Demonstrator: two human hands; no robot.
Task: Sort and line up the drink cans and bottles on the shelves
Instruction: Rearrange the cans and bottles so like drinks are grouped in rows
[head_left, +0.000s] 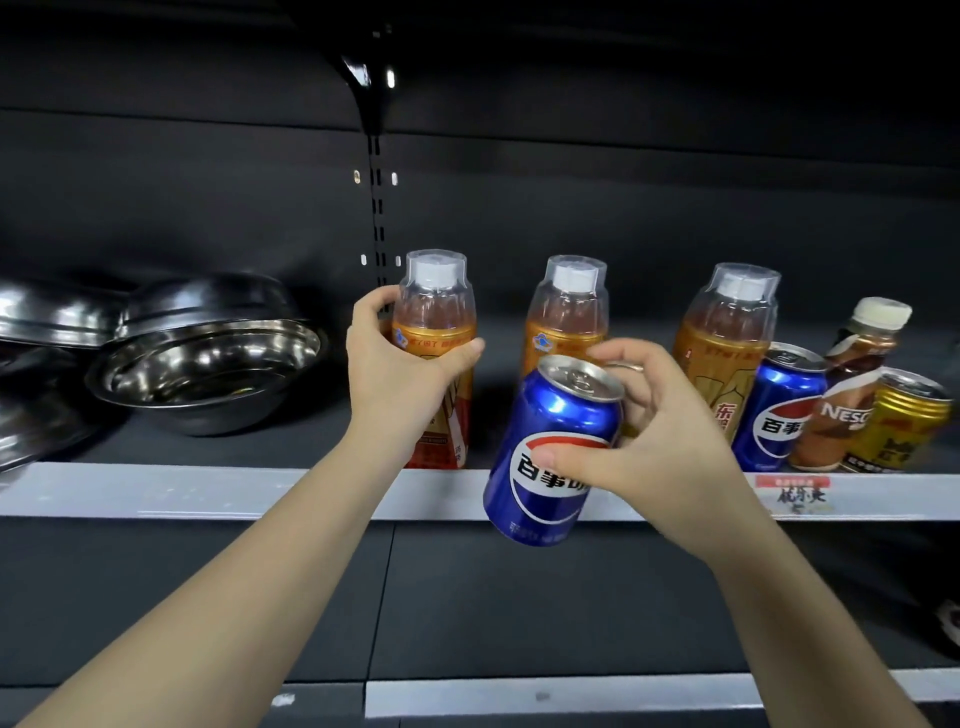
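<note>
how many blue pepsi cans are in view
2. One blue can is held tilted in the right hand, in front of the shelf edge. The other blue can stands on the shelf toward the right. Others could be hidden behind.

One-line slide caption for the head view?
Left hand grips an orange bottle; right hand holds a blue can.

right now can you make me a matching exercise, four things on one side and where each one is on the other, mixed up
Things:
1. blue can held tilted
2. leftmost orange bottle
3. gold can
4. steel bowl

Places:
A. far right on the shelf
B. in the left hand, standing on the shelf
C. in the right hand, in front of the shelf edge
D. left part of the shelf, left of the bottles

Pairs: 1-C, 2-B, 3-A, 4-D
</note>
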